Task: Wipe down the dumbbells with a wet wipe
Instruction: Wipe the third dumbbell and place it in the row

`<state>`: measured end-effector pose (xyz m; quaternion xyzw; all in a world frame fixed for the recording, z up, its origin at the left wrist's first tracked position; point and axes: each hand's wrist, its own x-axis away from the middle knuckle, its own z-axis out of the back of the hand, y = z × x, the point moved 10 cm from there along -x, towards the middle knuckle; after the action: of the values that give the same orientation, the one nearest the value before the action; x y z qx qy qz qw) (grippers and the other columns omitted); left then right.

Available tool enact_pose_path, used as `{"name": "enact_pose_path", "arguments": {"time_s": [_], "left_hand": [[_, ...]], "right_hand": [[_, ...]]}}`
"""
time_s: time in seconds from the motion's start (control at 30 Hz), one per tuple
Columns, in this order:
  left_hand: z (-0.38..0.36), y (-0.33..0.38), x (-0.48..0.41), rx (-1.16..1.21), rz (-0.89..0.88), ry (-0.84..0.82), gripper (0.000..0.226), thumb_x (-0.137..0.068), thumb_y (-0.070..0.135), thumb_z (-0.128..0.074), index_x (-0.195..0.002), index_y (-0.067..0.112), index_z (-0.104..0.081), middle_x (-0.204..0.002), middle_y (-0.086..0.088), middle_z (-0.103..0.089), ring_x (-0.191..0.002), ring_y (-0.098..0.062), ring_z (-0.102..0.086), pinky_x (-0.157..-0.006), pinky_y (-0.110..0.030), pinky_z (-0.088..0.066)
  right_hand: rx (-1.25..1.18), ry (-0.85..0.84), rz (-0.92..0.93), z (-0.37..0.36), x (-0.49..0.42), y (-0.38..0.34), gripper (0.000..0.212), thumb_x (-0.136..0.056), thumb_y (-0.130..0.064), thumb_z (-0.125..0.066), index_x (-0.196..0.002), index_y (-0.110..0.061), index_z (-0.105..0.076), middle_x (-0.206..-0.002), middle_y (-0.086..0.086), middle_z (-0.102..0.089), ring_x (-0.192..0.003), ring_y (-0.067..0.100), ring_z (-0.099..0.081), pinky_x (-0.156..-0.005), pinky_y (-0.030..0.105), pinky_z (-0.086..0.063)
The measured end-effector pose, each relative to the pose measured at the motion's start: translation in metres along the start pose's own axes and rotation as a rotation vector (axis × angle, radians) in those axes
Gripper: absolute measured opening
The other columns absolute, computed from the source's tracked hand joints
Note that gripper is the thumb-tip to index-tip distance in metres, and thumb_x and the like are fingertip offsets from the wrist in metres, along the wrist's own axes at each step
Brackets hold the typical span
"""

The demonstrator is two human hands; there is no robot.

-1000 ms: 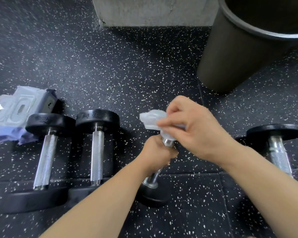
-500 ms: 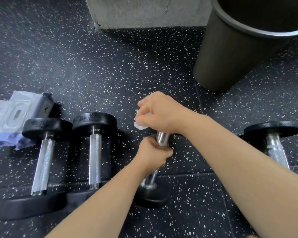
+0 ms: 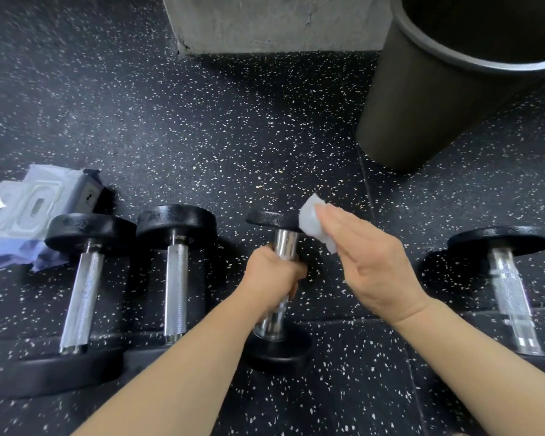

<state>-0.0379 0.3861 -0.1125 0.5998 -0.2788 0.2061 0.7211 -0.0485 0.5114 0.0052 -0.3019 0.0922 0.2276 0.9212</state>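
The dumbbell point(image 3: 285, 247) stands on end on the floor point(image 3: 233, 136), its long axis running away from the person and its top head tipped slightly away. The left grip point(image 3: 272, 278) is curled tight round its handle. The right grip point(image 3: 368, 262), fingers straight and together, lays the wipe point(image 3: 310, 223) against the top head's rim, seemingly touching it. Beyond, to the right, stands a bin point(image 3: 422, 105).

Speckled black floor point(image 3: 233, 136) with four dumbbells point(image 3: 177, 272), a wipes pack point(image 3: 29, 209), a black bin point(image 3: 422, 105), a concrete block point(image 3: 280, 23).
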Motion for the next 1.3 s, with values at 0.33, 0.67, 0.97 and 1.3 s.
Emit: {"name": "enact_pose_path", "arguments": {"time_s": [0.33, 0.67, 0.97, 1.3], "left_hand": [[0.003, 0.002, 0.002, 0.048, -0.011, 0.033, 0.013, -0.077, -0.001, -0.062, -0.070, 0.002, -0.052, -0.045, -0.008, -0.047, -0.033, -0.015, -0.038, -0.038, -0.018, -0.032], [0.008, -0.003, 0.002, 0.083, 0.028, 0.054, 0.017, -0.077, -0.002, -0.064, -0.069, 0.006, -0.051, -0.046, -0.005, -0.048, -0.033, -0.012, -0.042, -0.037, -0.019, -0.035], [0.013, 0.006, 0.008, 0.107, -0.043, 0.069, 0.014, -0.079, -0.003, -0.059, -0.067, 0.002, -0.054, -0.043, -0.004, -0.048, -0.035, -0.012, -0.041, -0.037, -0.020, -0.036], [0.011, -0.010, 0.004, 0.131, 0.051, 0.012, 0.012, -0.077, 0.001, -0.065, -0.075, 0.007, -0.055, -0.045, -0.002, -0.050, -0.043, -0.016, -0.042, -0.044, -0.024, -0.038]], "right_hand": [[-0.034, 0.268, -0.151, 0.026, -0.017, -0.033, 0.026, -0.092, -0.010, -0.051, -0.109, -0.020, -0.068, -0.097, -0.002, -0.070, -0.088, 0.023, -0.062, -0.076, 0.038, -0.052], [-0.137, 0.198, -0.248, -0.008, 0.010, 0.010, 0.046, -0.093, 0.000, -0.050, -0.138, -0.010, -0.053, -0.124, 0.002, -0.067, -0.102, 0.013, -0.065, -0.091, 0.038, -0.053], [-0.045, 0.277, -0.028, -0.008, -0.010, -0.050, 0.042, -0.087, 0.008, -0.056, -0.127, -0.002, -0.061, -0.132, 0.014, -0.061, -0.125, 0.027, -0.056, -0.108, 0.042, -0.043], [-0.087, -0.046, -0.594, -0.023, 0.014, 0.047, 0.037, -0.100, -0.022, -0.044, -0.134, -0.033, -0.053, -0.090, -0.006, -0.067, -0.080, 0.022, -0.057, -0.078, 0.039, -0.049]]}}
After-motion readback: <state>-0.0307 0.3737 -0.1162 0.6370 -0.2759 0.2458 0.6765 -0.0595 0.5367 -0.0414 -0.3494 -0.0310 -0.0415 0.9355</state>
